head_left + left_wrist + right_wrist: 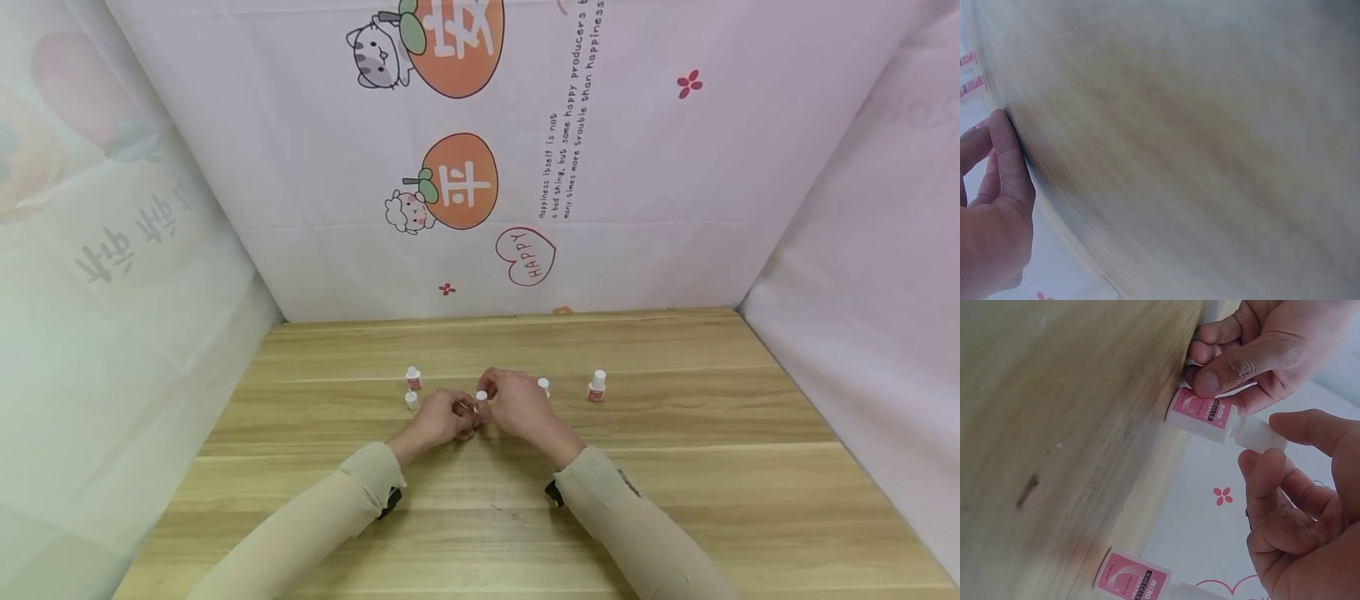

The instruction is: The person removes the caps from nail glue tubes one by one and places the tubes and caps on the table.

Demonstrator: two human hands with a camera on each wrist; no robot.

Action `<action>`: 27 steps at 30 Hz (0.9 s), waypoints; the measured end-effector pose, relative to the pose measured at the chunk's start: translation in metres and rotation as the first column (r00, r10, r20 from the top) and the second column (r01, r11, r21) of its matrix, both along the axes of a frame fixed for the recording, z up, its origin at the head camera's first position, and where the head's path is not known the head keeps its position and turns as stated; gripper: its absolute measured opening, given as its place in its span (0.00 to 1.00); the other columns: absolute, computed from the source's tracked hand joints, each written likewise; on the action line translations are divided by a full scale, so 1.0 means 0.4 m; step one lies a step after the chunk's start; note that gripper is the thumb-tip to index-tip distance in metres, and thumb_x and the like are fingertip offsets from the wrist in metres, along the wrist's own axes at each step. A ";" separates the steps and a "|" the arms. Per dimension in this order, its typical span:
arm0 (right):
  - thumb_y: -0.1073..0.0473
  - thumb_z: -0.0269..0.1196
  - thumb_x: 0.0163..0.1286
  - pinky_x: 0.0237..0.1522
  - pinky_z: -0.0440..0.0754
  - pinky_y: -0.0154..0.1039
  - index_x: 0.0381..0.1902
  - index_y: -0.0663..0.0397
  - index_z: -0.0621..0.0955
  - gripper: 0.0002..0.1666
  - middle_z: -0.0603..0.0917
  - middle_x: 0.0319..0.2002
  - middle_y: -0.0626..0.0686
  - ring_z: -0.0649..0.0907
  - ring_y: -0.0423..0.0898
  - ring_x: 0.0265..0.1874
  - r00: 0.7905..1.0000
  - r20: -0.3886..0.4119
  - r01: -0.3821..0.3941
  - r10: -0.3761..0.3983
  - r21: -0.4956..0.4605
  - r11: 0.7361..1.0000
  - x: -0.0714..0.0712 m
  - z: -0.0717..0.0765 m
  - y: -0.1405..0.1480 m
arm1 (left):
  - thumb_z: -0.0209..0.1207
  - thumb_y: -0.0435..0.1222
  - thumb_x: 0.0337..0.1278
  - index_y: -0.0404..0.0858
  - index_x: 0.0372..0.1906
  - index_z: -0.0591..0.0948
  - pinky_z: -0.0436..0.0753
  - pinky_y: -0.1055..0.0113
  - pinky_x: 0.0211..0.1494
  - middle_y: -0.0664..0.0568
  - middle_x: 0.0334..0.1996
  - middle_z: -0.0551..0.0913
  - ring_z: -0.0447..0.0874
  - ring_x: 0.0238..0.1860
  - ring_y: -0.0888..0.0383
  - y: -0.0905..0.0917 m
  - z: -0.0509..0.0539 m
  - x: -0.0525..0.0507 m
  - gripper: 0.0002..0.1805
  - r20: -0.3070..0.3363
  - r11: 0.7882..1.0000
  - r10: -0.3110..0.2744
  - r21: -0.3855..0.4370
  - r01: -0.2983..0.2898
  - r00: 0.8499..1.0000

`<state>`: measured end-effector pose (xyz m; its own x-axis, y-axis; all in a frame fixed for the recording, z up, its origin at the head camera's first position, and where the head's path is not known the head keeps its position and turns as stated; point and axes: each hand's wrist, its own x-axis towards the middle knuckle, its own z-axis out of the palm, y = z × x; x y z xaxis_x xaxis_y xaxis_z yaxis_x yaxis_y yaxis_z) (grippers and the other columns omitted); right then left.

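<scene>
A small white nail glue bottle (1200,415) with a pink label stands on the wooden table between my hands. My left hand (444,415) grips its body low down, thumb and fingertips against the label side. With thumb and index finger, my right hand (517,406) pinches the white cap (1260,434) at the top. Whether the cap is loose on the neck I cannot tell. In the left wrist view only part of the left hand (1004,206) shows at the edge. A second similar bottle (1135,575) stands nearby in the right wrist view.
To the left stand a bottle (413,380) with a narrow white top and a small separate white piece (412,401) in front of it. On the right, one capped bottle (543,385) is partly hidden by my right hand; another (596,387) stands farther right. White printed cloth (615,250) surrounds the table.
</scene>
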<state>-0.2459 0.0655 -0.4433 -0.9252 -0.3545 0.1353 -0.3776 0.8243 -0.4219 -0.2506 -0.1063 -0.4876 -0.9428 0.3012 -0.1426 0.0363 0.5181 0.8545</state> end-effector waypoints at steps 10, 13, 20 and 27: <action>0.51 0.69 0.64 0.31 0.80 0.39 0.41 0.45 0.83 0.10 0.87 0.37 0.46 0.83 0.45 0.35 1.000 -0.002 0.013 -0.013 -0.006 1.000 -0.001 0.000 -0.001 | 0.59 0.24 0.62 0.29 0.48 0.83 0.88 0.67 0.32 0.40 0.34 0.89 0.88 0.28 0.57 0.001 -0.001 0.001 0.10 0.016 1.000 0.003 0.004 -0.003 1.000; 0.50 0.69 0.64 0.30 0.79 0.38 0.39 0.44 0.83 0.09 0.86 0.36 0.45 0.82 0.44 0.34 1.000 0.011 0.020 -0.020 -0.011 1.000 -0.001 0.001 -0.002 | 0.58 0.23 0.62 0.29 0.47 0.83 0.88 0.68 0.32 0.41 0.34 0.89 0.88 0.28 0.58 -0.001 0.000 0.003 0.10 0.013 1.000 -0.004 0.013 0.004 1.000; 0.52 0.68 0.64 0.34 0.80 0.39 0.41 0.43 0.83 0.08 0.86 0.39 0.46 0.82 0.44 0.36 1.000 -0.006 0.010 -0.010 -0.001 1.000 -0.001 0.004 -0.004 | 0.58 0.22 0.62 0.27 0.46 0.82 0.88 0.67 0.32 0.41 0.33 0.89 0.88 0.28 0.57 0.000 -0.003 -0.002 0.10 0.004 0.999 -0.007 0.034 0.007 1.000; 0.51 0.69 0.64 0.30 0.78 0.38 0.41 0.45 0.83 0.10 0.86 0.37 0.46 0.82 0.43 0.33 0.999 0.028 0.027 -0.026 -0.007 1.000 -0.003 0.003 -0.002 | 0.59 0.25 0.62 0.30 0.46 0.84 0.87 0.68 0.31 0.42 0.32 0.89 0.87 0.26 0.60 0.000 0.000 0.002 0.09 -0.010 1.000 -0.008 0.001 0.008 1.000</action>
<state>-0.2472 0.0645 -0.4421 -0.9377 -0.3290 0.1116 -0.3436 0.8308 -0.4379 -0.2497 -0.1065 -0.4875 -0.9418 0.3088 -0.1331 0.0486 0.5168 0.8547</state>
